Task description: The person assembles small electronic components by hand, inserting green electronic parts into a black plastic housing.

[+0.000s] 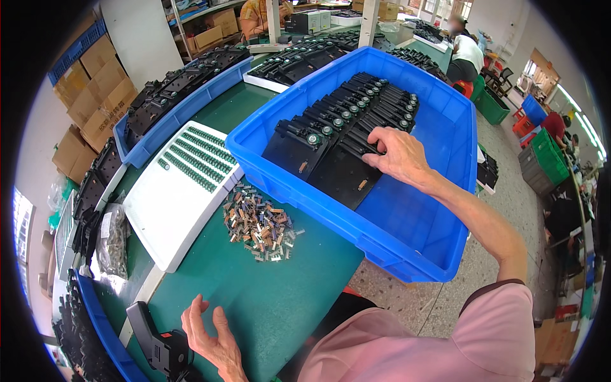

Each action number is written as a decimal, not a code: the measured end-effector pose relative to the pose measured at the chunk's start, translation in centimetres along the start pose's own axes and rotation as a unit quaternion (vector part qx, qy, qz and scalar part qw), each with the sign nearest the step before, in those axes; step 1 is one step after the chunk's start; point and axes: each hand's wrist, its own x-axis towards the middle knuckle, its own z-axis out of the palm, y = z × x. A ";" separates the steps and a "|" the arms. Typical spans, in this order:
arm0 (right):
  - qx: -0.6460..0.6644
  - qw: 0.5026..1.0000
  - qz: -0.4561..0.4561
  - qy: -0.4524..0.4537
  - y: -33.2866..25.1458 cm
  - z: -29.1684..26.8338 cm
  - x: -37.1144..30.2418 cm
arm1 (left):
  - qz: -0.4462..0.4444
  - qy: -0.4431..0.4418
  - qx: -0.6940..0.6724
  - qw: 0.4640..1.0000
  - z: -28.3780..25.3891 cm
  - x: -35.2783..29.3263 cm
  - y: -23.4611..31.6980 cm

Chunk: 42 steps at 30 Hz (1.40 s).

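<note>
My right hand reaches into a large blue plastic bin, with thumb and fingers closed on the end of a black plastic part with a flat plate. Rows of similar black parts with round green-and-silver pieces lie beside it. Low on the left, my left hand is open and holds nothing, its fingers apart over the green tabletop. Nearest to it is a black plastic device with a boxy body and a long arm.
A heap of small metal and brown pieces lies beside a white foam tray with rows of small green parts. A clear bag and a blue tray full of black parts stand left. A person works far right.
</note>
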 end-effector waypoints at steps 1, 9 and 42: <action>0.016 1.000 0.016 0.002 -0.1 -0.1 0.1 | -0.001 0.000 0.000 1.000 0.0 0.0 0.0; 0.042 0.996 0.078 0.006 3.4 -2.1 -0.2 | 0.026 0.004 0.006 1.000 0.3 0.1 -0.2; 0.489 0.821 0.239 -0.172 6.2 0.2 0.0 | 0.049 -0.011 0.019 0.999 0.4 -0.3 -0.5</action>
